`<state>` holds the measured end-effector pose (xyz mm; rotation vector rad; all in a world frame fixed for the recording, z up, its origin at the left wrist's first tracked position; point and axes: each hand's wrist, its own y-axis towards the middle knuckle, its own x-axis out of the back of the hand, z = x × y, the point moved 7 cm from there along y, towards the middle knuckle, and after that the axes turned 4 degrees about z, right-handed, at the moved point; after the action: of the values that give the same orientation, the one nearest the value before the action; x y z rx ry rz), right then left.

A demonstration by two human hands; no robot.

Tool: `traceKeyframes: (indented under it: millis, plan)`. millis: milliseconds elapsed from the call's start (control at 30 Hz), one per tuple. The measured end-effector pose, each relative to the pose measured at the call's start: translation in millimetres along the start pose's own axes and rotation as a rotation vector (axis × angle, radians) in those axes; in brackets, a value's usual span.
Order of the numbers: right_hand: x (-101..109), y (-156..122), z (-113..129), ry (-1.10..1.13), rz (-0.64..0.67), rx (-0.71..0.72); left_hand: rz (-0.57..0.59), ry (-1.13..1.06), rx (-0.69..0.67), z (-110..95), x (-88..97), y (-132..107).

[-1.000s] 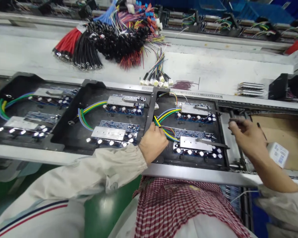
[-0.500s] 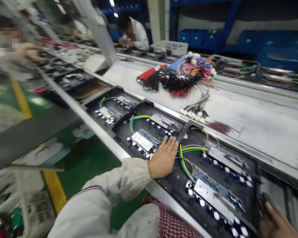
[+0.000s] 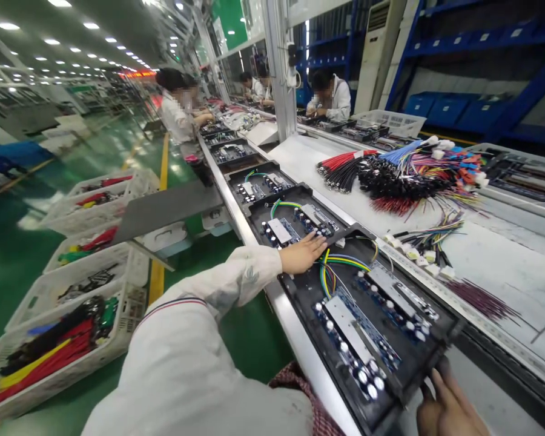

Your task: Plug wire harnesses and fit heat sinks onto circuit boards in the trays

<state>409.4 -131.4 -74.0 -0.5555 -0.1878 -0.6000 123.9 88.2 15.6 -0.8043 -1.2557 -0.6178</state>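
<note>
My left hand point(image 3: 302, 254) lies flat, fingers stretched, over the joint between two black trays. Closest to me is a black tray point(image 3: 295, 293) with two long circuit boards, each carrying a metal plate and round capacitors; one is the near board point(image 3: 352, 327), the other the far board point(image 3: 393, 290). Yellow, green and blue wires point(image 3: 345, 261) curve between the boards. My right hand point(image 3: 449, 402) has its fingers curled against the right end of this tray; part of its grip is hidden. Beyond my left hand, a second black tray point(image 3: 254, 213) holds similar boards.
Trays stand in a row on a metal rail point(image 3: 236, 212). On the white worktop right of it lie wire bundles point(image 3: 404, 175), connector leads point(image 3: 420, 251) and dark red wires point(image 3: 481, 298). White baskets point(image 3: 134, 312) stand at left, near a grey board point(image 3: 168, 209). Co-workers sit or stand farther along.
My view has swung left and up, bringing in the floor baskets. The trays have slid away from me along the rail, past the connector leads, with both hands staying on them.
</note>
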Motion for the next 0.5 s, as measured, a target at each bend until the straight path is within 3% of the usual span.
traceKeyframes:
  millis: [133, 233, 500]
  plan:
    - [-56, -2, 36, 0.156, 0.110, 0.112, 0.040, 0.011, 0.056, 51, -3.4, -5]
    - [-90, 7, 56, 0.140, 0.190, 0.220, 0.037, 0.007, 0.091, 87, -5.8, -10]
    - [-161, 19, 98, 0.083, 0.276, 0.370, 0.019, 0.009, 0.163, 157, -11.3, -20]
